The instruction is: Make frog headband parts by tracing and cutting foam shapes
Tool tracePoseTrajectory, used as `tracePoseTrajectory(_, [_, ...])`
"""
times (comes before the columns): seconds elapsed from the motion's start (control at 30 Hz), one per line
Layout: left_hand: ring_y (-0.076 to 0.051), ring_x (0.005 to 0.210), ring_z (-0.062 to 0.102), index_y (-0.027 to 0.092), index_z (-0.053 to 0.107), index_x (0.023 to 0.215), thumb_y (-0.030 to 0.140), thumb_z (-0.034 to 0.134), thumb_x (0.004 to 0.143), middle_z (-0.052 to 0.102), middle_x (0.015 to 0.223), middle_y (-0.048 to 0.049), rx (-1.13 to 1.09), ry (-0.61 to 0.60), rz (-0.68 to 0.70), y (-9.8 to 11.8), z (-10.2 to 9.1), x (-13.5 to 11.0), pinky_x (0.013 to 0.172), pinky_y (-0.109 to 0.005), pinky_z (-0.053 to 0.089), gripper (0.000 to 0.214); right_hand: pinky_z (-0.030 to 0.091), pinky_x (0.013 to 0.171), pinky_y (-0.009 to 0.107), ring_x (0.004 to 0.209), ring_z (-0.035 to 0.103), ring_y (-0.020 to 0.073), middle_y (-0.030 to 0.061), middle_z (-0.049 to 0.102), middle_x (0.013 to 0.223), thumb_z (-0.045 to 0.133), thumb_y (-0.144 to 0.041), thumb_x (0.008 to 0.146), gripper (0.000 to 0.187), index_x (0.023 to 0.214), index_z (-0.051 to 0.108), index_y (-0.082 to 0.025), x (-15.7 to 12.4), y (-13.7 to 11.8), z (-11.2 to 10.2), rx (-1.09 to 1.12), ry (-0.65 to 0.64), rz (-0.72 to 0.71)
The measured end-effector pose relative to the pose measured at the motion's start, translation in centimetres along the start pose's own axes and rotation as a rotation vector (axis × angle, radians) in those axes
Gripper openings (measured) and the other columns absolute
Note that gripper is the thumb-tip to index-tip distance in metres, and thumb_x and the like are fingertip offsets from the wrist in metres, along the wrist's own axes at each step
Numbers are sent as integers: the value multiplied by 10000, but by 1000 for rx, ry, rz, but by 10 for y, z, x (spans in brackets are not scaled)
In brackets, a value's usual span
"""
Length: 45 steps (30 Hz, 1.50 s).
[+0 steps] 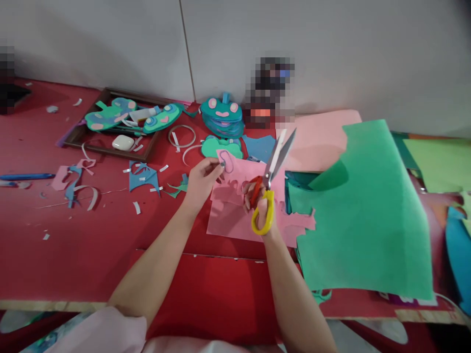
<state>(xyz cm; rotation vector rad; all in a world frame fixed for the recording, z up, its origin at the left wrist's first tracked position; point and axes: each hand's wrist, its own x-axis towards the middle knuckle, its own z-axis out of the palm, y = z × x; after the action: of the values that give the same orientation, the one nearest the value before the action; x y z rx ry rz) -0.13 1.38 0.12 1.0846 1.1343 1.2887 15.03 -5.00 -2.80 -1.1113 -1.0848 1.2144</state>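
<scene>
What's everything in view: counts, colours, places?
Metal scissors: one, yellow and red, centre
Thin flat sheets: several, pink, centre
Large soft sheet: one, green, right
Other sheets: several, peach, lime, blue, right
Face cutouts: several, greenish, back
Rectangular frame: one, brown, back left
Rounded case: one, white, inside frame
Ring: one, grey, beside frame
Slim pen: one, blue, far left
Cut scraps: many, mixed, left
Table: one, red, underneath
Wall: one, pale, back
Left hand: one, pinching pink sheet
Right hand: one, gripping scissors

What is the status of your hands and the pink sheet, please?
Left hand pinching pink sheet near drawn outline. Right hand gripping scissors, pointing forward. Green sheet lying close on the right.
</scene>
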Motion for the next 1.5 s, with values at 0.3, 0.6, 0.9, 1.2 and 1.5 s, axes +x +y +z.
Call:
tracePoseTrajectory(0.3, [-81,595,552,226,608,768,336,625,806,564,669,33,-60,110,128,32,21,9,513,-186,466,117,281,330,211,377,333,71,-57,403,520,470,-678,803,464,731,468,-220,-11,1,16,45,75,146])
tracePoseTrajectory(0.6, [-84,599,566,236,606,812,391,580,857,585,671,38,135,169,228,70,22,-5,553,-202,476,163,303,361,215,398,350,64,-56,425,590,452,-656,822,444,758,465,-216,-10,3,17,77,13,109])
tracePoseTrajectory(0.9, [-77,607,562,231,617,826,352,583,869,601,713,41,150,226,322,70,17,-10,561,-196,467,132,327,445,229,563,402,94,-12,475,742,595,-534,788,347,780,466,-212,-20,3,12,-135,-97,19])
tracePoseTrajectory(1.2, [-97,699,588,232,629,836,361,578,874,635,763,25,355,280,425,71,19,-15,641,-206,474,144,332,476,235,590,392,108,-6,463,743,569,-558,799,362,785,459,-214,-20,3,11,-190,-130,0])
tracePoseTrajectory(1.5, [-96,704,594,229,655,865,335,571,879,654,763,27,429,143,401,67,21,-16,663,-193,476,136,301,442,224,553,354,95,-18,435,710,524,-681,772,476,776,452,-211,-17,2,9,-129,-143,48])
